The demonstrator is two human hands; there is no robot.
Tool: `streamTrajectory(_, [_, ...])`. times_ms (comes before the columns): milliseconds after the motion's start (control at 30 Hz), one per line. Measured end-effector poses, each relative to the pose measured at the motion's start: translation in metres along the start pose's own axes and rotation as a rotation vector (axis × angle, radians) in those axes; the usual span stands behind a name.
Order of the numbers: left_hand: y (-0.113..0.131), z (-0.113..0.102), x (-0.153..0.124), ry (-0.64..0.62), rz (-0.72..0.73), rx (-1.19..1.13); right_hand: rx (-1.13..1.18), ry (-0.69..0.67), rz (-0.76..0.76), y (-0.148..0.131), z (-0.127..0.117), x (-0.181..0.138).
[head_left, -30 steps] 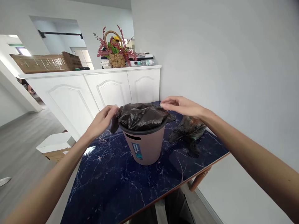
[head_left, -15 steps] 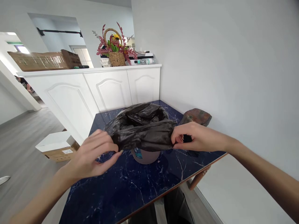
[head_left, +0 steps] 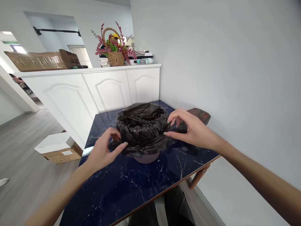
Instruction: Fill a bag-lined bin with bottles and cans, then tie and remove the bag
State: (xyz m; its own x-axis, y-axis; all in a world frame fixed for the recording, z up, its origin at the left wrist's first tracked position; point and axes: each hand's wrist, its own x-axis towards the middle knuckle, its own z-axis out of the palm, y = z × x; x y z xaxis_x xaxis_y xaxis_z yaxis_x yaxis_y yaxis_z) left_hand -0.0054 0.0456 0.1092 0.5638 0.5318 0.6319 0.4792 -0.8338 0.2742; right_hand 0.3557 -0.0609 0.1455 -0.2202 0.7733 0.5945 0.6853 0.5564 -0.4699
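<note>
Looking through the head camera, what is on the table?

I see a dark blue marbled table [head_left: 131,188] with a small pinkish-brown bin [head_left: 147,158] standing upright, away from the near edge and about midway between the left and right edges. A black bin bag [head_left: 141,125] lines it, crumpled inside, and its rim is folded down over the outside so only the bin's base shows.

What are the hands doing?

My left hand [head_left: 107,150] is closed on the bag's turned-down edge at the near left of the rim, pinching the plastic between thumb and fingers. My right hand [head_left: 188,128] is at the right of the rim, fingers curled, gripping a fold of the same bag.

Anything else nearby?

A second dark bag [head_left: 198,114] lies by the table's right edge, close to the wall, partly hidden behind my right hand. Beyond the far edge stands a white cabinet [head_left: 110,89] with a flower basket [head_left: 115,50] and a cardboard box [head_left: 42,59] on top. A white-lidded box [head_left: 56,147] sits on the floor to the left.
</note>
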Motion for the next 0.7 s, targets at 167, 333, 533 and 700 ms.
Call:
streamTrajectory(167, [-0.029,0.030,-0.016,-0.185,-0.039,0.049,-0.076,-0.284,-0.017,0.026,0.030,-0.014])
streamTrajectory(333, [-0.050,0.042,-0.040,-0.221,-0.131,-0.157,0.108,-0.672,0.155,0.043,0.034,-0.030])
streamTrajectory(533, [-0.085,0.058,-0.042,0.092,-0.601,-0.602,0.042,0.032,0.142,0.008,0.008,-0.012])
streamTrajectory(700, [-0.110,0.084,-0.040,0.177,-0.708,-0.548,-0.180,0.012,-0.269,-0.022,0.022,0.013])
